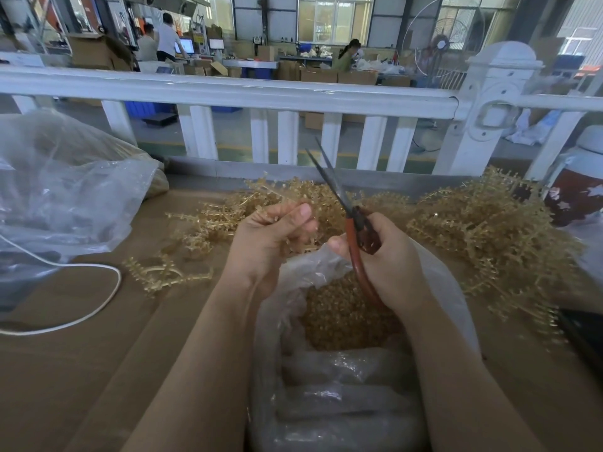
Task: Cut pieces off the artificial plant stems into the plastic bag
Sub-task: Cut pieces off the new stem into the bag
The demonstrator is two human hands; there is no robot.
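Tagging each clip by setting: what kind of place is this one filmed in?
Most likely a factory or packing workshop: cardboard boxes stacked across an open hall, workers at benches with computer monitors, an industrial fan, and a heap of artificial plant stems on the worktable.

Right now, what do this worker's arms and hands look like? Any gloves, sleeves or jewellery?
Both arms are bare as far up as the picture shows: no sleeves are visible. The left hand and the right hand wear no gloves. No watch, bracelet or ring shows on either wrist or on the fingers in view. The nails that show are short and unpainted.
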